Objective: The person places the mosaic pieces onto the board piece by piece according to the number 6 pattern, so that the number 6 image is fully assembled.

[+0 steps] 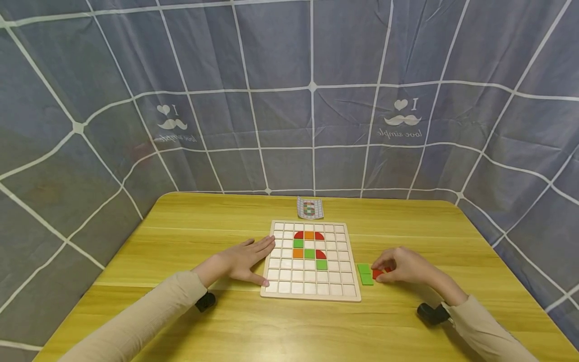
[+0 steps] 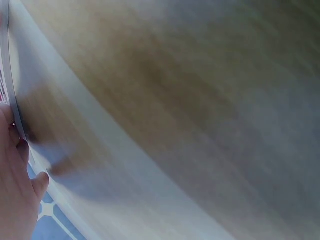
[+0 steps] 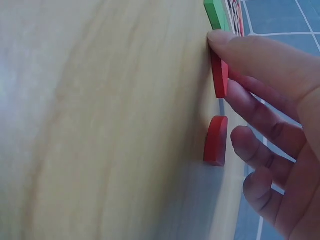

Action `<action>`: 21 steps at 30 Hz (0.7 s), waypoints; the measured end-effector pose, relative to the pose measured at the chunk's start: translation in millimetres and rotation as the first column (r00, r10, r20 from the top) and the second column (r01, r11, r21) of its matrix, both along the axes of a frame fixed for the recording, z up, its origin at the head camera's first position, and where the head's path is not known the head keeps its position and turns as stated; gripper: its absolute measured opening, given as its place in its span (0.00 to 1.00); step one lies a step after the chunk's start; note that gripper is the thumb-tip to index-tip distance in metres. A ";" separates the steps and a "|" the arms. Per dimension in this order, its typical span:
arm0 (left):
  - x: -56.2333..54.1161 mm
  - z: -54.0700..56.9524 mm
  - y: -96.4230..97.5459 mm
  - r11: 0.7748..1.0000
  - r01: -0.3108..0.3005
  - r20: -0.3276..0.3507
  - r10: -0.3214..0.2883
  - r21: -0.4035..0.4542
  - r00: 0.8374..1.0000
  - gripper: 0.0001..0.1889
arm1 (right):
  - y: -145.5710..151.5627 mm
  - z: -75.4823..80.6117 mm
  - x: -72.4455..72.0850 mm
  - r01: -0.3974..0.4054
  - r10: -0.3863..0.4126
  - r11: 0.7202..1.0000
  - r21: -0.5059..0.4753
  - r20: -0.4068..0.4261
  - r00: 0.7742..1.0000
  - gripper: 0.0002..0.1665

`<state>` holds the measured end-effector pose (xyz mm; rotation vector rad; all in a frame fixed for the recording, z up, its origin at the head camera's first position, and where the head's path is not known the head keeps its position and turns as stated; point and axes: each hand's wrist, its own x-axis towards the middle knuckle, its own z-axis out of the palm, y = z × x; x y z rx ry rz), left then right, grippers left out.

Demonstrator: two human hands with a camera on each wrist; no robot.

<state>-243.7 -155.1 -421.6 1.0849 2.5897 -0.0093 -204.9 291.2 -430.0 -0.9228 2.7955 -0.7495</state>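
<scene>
A pale wooden grid board [image 1: 289, 289] lies on the table with red, orange and green pieces set in several of its squares. My left hand [image 1: 246, 259] rests along the board's left edge, fingers straight and spread, thumb near the lower corner. To the right of the board, my right hand [image 1: 404, 266] pinches a red piece [image 3: 220, 77] between thumb and fingertips, close over the table. A second red piece [image 3: 216, 142], with a curved side, lies beneath the other fingers. Green square tiles [image 1: 365, 274] sit between the board and my right hand.
A small pattern card [image 1: 309, 208] lies behind the board, printed with a coloured figure on a grid. The wooden table [image 1: 217, 322] ends at a grey-blue curtain [image 1: 285, 120] with white lines. Dark wrist devices [image 1: 432, 314] hang under both forearms.
</scene>
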 end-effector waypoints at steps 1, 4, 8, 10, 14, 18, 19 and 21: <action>-0.1 -0.1 0.0 1.000 0.000 -0.001 0.000 -0.002 1.000 0.55 | -0.2 -0.4 -0.3 -0.010 0.010 1.000 -0.002 -0.004 1.000 0.13; -0.6 -0.7 0.1 1.000 -0.003 -0.006 0.003 -0.006 1.000 0.54 | -0.4 -1.4 -1.4 -0.029 0.029 1.000 -0.003 -0.011 1.000 0.14; -0.7 -0.9 0.3 1.000 -0.005 -0.007 0.005 -0.010 1.000 0.54 | -0.4 -1.5 -1.5 0.009 -0.008 1.000 0.021 -0.019 1.000 0.14; -0.2 -0.9 0.5 1.000 -0.005 -0.005 0.005 -0.009 1.000 0.55 | -0.4 -1.4 -0.8 0.031 -0.030 0.999 0.033 -0.026 0.999 0.13; 0.1 -1.0 0.5 1.000 -0.003 0.003 0.003 -0.005 1.000 0.55 | -0.5 -2.5 -0.3 0.048 -0.046 0.998 0.042 -0.038 0.998 0.09; -0.8 -0.5 0.4 1.000 0.002 0.000 -0.002 -0.006 1.000 0.55 | -1.5 -4.7 -1.6 0.049 -0.046 0.998 0.049 -0.065 0.997 0.08; -1.0 -0.4 0.6 1.000 0.003 -0.002 -0.003 -0.006 1.000 0.55 | -1.9 -5.2 -2.0 0.050 -0.046 0.997 0.052 -0.073 0.996 0.08; -1.1 -0.3 0.9 1.000 0.005 -0.004 -0.005 -0.006 1.000 0.55 | -2.7 -5.7 -2.6 0.050 -0.045 0.997 0.056 -0.088 0.995 0.07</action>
